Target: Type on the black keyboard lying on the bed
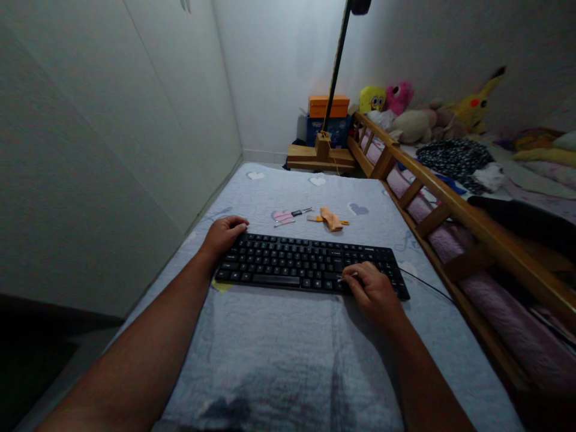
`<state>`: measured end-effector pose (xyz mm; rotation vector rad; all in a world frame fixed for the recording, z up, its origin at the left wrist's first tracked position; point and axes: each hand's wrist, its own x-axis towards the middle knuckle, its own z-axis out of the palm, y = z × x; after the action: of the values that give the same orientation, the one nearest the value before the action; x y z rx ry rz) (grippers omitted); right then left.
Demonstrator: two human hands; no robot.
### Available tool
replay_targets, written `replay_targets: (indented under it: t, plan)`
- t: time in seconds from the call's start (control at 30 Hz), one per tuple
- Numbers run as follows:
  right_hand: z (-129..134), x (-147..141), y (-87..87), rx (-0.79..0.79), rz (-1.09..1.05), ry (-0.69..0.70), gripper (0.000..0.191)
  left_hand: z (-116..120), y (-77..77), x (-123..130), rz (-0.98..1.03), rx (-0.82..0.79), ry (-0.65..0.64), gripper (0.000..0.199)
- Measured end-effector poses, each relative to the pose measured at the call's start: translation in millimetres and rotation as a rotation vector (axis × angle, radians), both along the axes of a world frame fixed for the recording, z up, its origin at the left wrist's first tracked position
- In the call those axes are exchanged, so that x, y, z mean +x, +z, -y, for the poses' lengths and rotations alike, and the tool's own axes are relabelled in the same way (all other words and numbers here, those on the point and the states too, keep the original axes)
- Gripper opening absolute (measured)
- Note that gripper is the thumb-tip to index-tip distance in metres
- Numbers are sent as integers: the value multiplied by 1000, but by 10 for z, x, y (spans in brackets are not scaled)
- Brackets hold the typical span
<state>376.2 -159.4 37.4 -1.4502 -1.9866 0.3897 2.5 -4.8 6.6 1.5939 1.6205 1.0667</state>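
A black keyboard lies across the patterned cloth, its cable running off to the right. My left hand is closed at the keyboard's far left corner, steadying it. Over the keys right of the space bar, my right hand pinches a thin white-tipped stick, which looks like a cotton swab. Beyond the keyboard lie another thin white stick, a small tool with a dark grip and metal tip, and an orange cloth over a yellow-handled brush.
A wooden bed rail borders the right side, with soft toys and bedding behind it. White cabinet doors stand on the left. At the far end are a wooden stand with a dark pole and an orange box.
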Motion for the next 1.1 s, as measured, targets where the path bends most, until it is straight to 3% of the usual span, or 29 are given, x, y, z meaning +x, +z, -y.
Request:
replay_targets:
  t: [0.73, 1.1]
  plan:
    - [14, 64, 0, 9, 19, -65, 20, -18, -26, -27, -16, -4, -3, 36]
    - [3, 6, 9, 17, 10, -17, 19, -7, -11, -16, -19, -11, 4, 34]
